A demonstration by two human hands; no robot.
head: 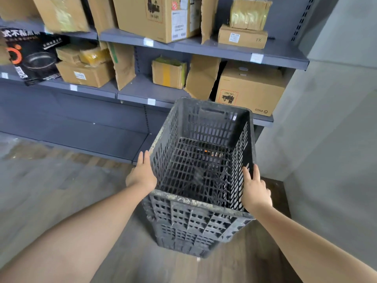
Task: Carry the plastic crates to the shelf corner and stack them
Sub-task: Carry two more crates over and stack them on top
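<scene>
A black slotted plastic crate (201,203) sits on top of a stack of similar black crates (189,235) on the floor, in the corner between the shelf and the wall. The top crate is empty and dusty along its rim. My left hand (141,174) lies flat against the outside of its left wall, fingers straight. On the right rim rests my right hand (255,188), also with fingers extended. Neither hand curls around the crate.
A grey metal shelf unit (142,92) stands right behind the stack, loaded with cardboard boxes (248,88) and a black pan box (34,56). A grey wall (326,139) closes off the right side. Wood-pattern floor (61,190) stretches to the left.
</scene>
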